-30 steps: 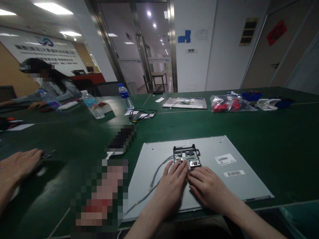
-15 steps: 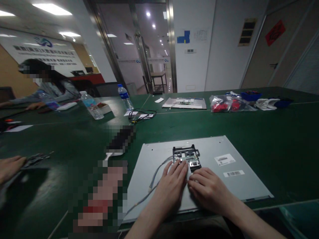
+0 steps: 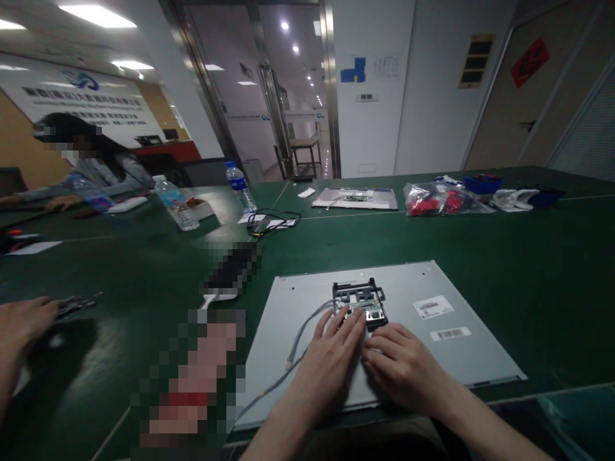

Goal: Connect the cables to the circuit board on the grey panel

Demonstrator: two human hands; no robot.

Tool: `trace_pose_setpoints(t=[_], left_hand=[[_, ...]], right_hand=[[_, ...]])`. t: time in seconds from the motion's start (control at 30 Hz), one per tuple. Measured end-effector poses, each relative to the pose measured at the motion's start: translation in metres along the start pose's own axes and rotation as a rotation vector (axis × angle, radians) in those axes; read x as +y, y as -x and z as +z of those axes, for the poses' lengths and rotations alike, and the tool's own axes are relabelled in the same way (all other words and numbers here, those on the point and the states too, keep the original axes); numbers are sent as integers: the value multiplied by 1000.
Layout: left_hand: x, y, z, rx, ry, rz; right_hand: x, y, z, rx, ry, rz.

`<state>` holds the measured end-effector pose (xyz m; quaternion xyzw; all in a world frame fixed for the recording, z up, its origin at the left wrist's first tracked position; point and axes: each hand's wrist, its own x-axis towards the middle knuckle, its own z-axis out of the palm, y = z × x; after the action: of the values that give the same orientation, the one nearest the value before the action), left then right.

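Note:
A flat grey-white display panel (image 3: 307, 301), back side up, lies on the green table in front of me. At its middle sits a black plastic bracket (image 3: 377, 289) with a small circuit board and metal connector (image 3: 375, 315). My left hand (image 3: 339, 342) rests with fingers stretched over the near left part of the board. Just right of it, my right hand (image 3: 401, 362) has its fingers curled together at the bracket's near edge; whatever they hold, if anything, is hidden. A grey cable (image 3: 300, 342) runs from the board off to the panel's lower left.
Left of the panel are blurred-out items. Another person's hand (image 3: 29, 320) is near small dark metal parts (image 3: 79, 304) at far left. Water bottles (image 3: 241, 187), a coiled black cable (image 3: 273, 223), a second panel (image 3: 355, 199) and a plastic bag with red items (image 3: 444, 200) stand farther back.
My left fingers have shifted slightly right over the metal connector, covering more of it. My right hand has barely moved. The other person's hand at far left has reached further right.

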<state>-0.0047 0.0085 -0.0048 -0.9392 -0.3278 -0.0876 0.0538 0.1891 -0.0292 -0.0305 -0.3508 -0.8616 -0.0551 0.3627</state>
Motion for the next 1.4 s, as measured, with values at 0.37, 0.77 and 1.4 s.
trace_pose_setpoints(t=[0.37, 0.77, 1.4], left_hand=[[-1, -2, -3, 189, 96, 32], [-1, 7, -45, 531, 184, 9], [-42, 16, -30, -23, 90, -169]], right_hand=[[-1, -1, 0, 12, -1, -4], [-1, -3, -4, -3, -16, -34], [-1, -1, -3, -16, -29, -14]])
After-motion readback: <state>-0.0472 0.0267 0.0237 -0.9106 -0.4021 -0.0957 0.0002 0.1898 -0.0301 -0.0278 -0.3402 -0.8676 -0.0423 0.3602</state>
